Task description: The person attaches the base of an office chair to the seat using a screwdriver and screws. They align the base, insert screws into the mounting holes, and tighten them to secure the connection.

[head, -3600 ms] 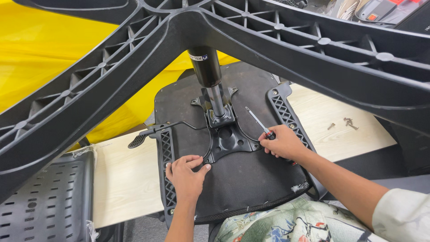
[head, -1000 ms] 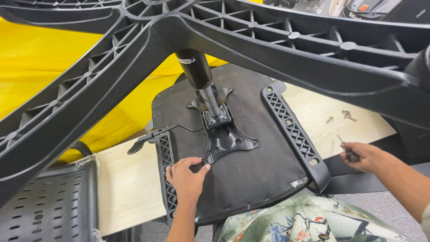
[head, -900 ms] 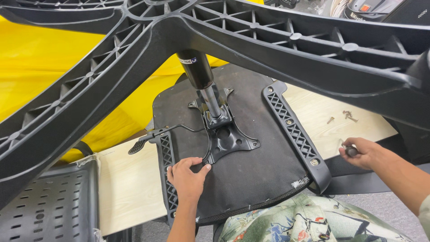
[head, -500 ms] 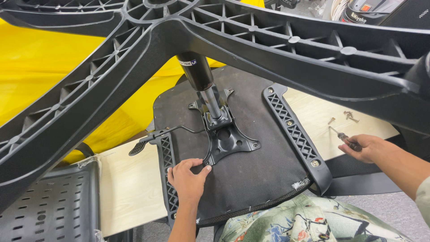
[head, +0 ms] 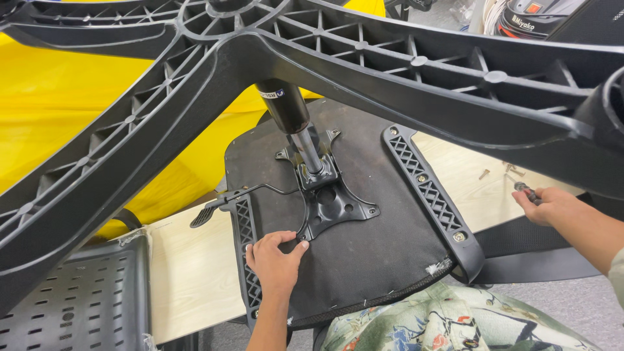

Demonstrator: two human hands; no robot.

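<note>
An upturned black chair seat [head: 383, 253] lies on a pale wooden board, with a black metal mounting plate [head: 331, 205] and gas cylinder [head: 296, 123] on its underside. My left hand [head: 274, 260] rests on the seat, fingertips at the plate's near corner. My right hand [head: 552, 205] is off to the right over the board, closed around a screwdriver handle [head: 525, 191]. Loose screws [head: 510, 171] lie just beyond it. The black five-arm chair base [head: 390, 58] spreads across the top of the view.
A black armrest bracket [head: 429, 192] runs along the seat's right side, and a lever [head: 221, 205] sticks out at the left. Yellow sheeting [head: 71, 97] lies behind. A perforated black panel [head: 71, 299] sits at lower left. A patterned cloth [head: 442, 325] covers my lap.
My right hand left the mounting plate with the screwdriver and swung right, over the board near the loose screws. My left hand stayed on the seat.
</note>
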